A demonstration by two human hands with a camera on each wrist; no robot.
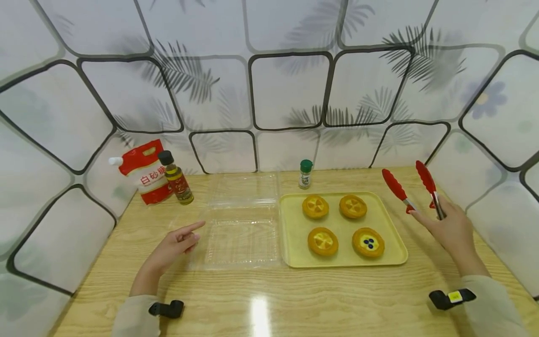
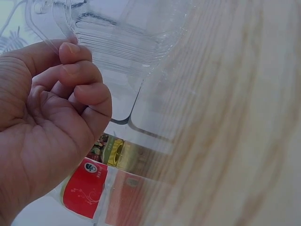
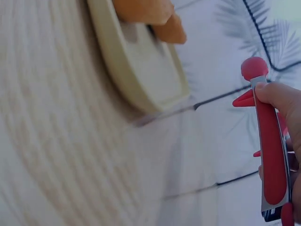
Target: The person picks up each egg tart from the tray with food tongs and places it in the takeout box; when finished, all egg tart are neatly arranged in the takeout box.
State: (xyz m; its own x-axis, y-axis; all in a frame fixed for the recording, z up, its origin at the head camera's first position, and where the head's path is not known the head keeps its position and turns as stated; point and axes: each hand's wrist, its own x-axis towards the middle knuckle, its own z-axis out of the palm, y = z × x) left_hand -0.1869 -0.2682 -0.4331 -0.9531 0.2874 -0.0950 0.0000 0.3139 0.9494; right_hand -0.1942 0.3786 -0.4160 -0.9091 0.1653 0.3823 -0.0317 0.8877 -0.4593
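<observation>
My left hand [image 1: 170,250] is beside the left edge of a clear plastic clamshell box [image 1: 242,241], which lies with its lid folded back. Its index finger points toward the box, while the other fingers curl loosely around nothing. Whether a fingertip touches the rim, I cannot tell. On the right, my right hand [image 1: 455,229] grips a pair of red-tipped metal tongs [image 1: 438,206], their arms spread apart with nothing between them. Left of the tongs, a yellow tray [image 1: 341,260] bears several tarts; one tart [image 1: 368,242] has blue berries, and another tart [image 1: 323,241] has yellow wedges.
Behind the tray stands a small green-capped shaker [image 1: 305,174]. A dark-capped oil bottle [image 1: 177,180] and a red-and-white sugar bag [image 1: 147,173] stand at the back left. Patterned cloth walls [image 1: 290,93] enclose the wooden table [image 1: 210,304] at the back and sides.
</observation>
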